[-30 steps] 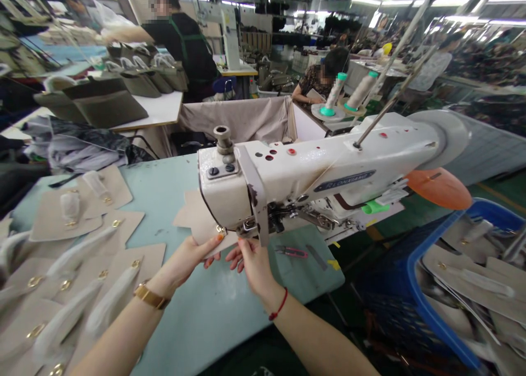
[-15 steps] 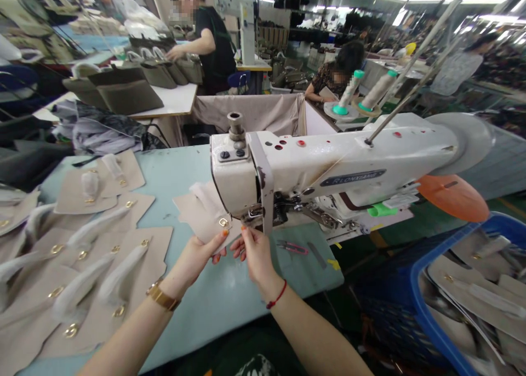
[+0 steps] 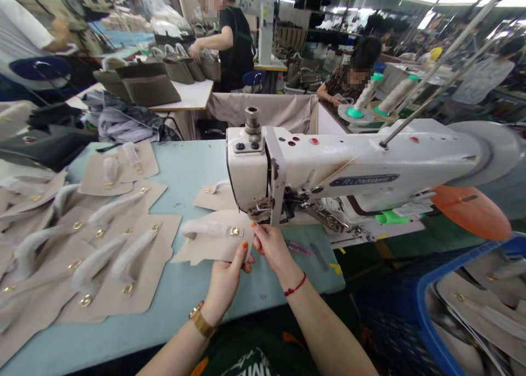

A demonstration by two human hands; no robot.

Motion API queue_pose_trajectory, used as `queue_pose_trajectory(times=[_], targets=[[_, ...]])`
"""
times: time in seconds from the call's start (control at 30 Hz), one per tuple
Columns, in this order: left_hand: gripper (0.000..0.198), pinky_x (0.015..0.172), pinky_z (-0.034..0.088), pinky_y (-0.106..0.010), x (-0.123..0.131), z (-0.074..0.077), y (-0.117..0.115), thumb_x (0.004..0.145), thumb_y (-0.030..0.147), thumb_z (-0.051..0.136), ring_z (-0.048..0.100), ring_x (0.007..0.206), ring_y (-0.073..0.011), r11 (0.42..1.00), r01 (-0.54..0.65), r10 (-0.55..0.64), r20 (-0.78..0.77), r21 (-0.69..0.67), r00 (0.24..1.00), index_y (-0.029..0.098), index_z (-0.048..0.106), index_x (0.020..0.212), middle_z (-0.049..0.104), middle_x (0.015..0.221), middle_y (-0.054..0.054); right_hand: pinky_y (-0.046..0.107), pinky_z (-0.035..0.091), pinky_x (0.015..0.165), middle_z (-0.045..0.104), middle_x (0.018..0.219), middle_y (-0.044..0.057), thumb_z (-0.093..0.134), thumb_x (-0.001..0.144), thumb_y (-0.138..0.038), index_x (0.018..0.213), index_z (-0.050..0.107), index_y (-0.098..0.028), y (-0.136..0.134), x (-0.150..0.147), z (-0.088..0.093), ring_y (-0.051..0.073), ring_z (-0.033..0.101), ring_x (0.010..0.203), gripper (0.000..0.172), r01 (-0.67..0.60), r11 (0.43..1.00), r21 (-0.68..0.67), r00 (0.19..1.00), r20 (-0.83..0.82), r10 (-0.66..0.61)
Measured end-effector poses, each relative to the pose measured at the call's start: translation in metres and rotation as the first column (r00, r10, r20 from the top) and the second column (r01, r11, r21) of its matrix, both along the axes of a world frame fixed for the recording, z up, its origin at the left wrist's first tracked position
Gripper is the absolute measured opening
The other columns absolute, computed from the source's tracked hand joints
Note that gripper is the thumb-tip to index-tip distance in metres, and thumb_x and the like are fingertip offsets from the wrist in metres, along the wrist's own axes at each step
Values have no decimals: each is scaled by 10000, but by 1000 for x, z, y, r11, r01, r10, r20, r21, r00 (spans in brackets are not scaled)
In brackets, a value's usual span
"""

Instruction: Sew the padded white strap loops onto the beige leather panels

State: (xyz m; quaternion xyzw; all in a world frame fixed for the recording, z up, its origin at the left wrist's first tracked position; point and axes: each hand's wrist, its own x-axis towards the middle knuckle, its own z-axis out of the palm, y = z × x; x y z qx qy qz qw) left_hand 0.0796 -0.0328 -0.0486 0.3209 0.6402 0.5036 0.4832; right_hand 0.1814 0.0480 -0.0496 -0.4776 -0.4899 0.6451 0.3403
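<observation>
My left hand (image 3: 228,274) is closed on the near edge of a beige leather panel (image 3: 213,243) that carries a wrapped strap and a gold buckle. The panel is lifted off the table just left of the needle area. My right hand (image 3: 271,245) pinches the panel's right end under the head of the white sewing machine (image 3: 349,167). A second beige panel (image 3: 213,195) lies flat behind the first, partly hidden by the machine head.
Several beige panels with gold buckles (image 3: 102,255) are spread over the left of the light blue table (image 3: 189,167). Pink snips (image 3: 296,248) lie by the machine base. A blue basket (image 3: 460,288) of panels stands at the right. Other people work at tables behind.
The panel has come out from under the machine head toward me and to the left. My left hand shifted right and now grips its near edge. The camera view swung left.
</observation>
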Motion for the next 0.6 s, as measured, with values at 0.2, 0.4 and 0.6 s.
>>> queue_pose_trajectory(times=[0.2, 0.4, 0.6], targets=[[483, 713, 487, -360, 32, 3, -1, 837, 657, 487, 586, 642, -232, 999, 28, -28, -26, -20, 999, 243, 593, 614, 611, 617, -50, 214, 235, 435, 349, 402, -56, 566, 821, -491, 468, 391, -193, 11, 22, 15, 64, 306, 396, 493, -81, 991, 107, 992, 101, 70], [499, 679, 480, -351, 38, -6, -6, 833, 666, 486, 571, 610, -210, 998, 45, -43, 56, -32, 998, 220, 606, 644, 607, 615, -61, 222, 285, 470, 392, 409, -44, 502, 888, -466, 470, 400, -191, 10, 29, 22, 78, 361, 409, 511, -192, 964, 182, 967, 205, 154], [468, 460, 451, -300, -9, 18, -25, 822, 625, 527, 588, 490, -187, 874, 485, -481, 91, -36, 872, 186, 687, 848, 680, 664, -91, 277, 467, 711, 685, 843, 69, 476, 935, -299, 934, 673, -169, -12, 73, -8, 185, 631, 779, 236, -144, 882, 449, 842, 524, -129]])
